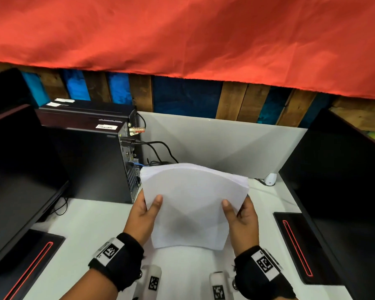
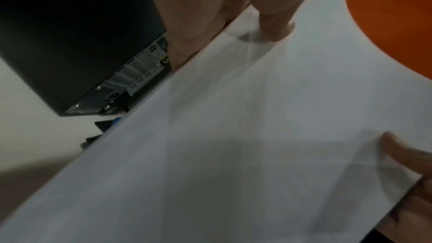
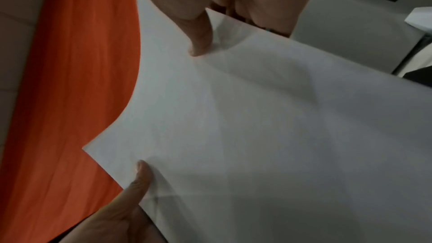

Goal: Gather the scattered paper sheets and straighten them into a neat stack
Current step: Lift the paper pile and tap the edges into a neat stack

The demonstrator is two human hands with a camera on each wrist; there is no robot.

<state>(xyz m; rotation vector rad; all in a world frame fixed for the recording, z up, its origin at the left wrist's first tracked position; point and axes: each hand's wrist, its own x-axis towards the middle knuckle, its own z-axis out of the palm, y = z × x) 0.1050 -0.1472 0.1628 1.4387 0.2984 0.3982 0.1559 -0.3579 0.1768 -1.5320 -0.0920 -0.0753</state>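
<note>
A stack of white paper sheets [image 1: 191,204] stands upright on the white desk [image 1: 91,226], its top edge bowed and slightly fanned. My left hand [image 1: 144,210] grips the stack's left edge, thumb on the front face and fingers behind. My right hand [image 1: 239,212] grips the right edge the same way. In the left wrist view the paper [image 2: 233,136] fills the frame with my left thumb pressed on it. In the right wrist view the paper [image 3: 268,127] shows both thumbs on its face. The sheets' lower edge sits at the desk surface.
A black computer tower [image 1: 91,161] with cables stands just left of the stack. Dark monitors flank the desk: one monitor [image 1: 15,174] at left and another monitor [image 1: 342,191] at right. A grey partition [image 1: 225,144] stands behind; red cloth [image 1: 182,33] hangs above. A small white object [image 1: 270,179] lies at back right.
</note>
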